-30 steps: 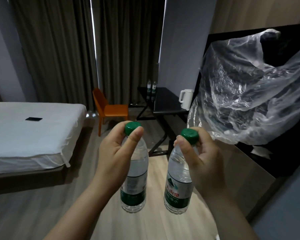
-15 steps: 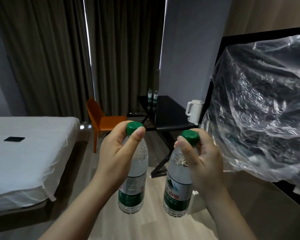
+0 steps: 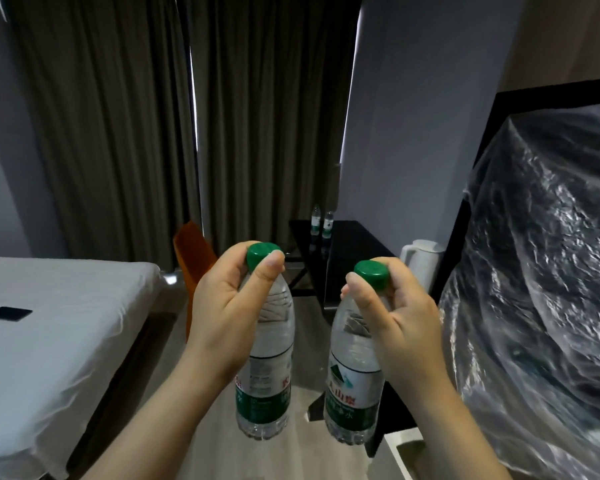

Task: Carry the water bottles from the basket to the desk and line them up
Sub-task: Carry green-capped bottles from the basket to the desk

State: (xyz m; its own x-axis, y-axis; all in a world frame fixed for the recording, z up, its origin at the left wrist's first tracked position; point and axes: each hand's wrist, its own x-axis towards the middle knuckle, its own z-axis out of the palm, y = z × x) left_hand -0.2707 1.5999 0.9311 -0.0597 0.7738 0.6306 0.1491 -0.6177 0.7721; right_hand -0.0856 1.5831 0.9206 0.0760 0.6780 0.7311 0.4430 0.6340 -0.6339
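Two water bottles held upright by their green caps, short of the desk (image 3: pixel 350 242).
Left hand (image 3: pixel 222 320) fingers (image 3: pixel 266 273) pinch the left bottle (image 3: pixel 269 382); right hand (image 3: pixel 404 327) fingers (image 3: pixel 359 294) pinch the right bottle (image 3: pixel 352 396), its green-white label showing red Chinese characters, partly hidden. Beyond the fingers stand two more bottles (image 3: pixel 321 221) and a white kettle (image 3: pixel 421 263); a crinkled plastic sheet (image 3: pixel 541 278) lies to the right.

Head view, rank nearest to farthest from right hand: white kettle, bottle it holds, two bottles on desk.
1. Held bottle, in the right hand, gripped near the cap.
2. White kettle, just beyond, near end of the desk.
3. Two far bottles, desk's far end.
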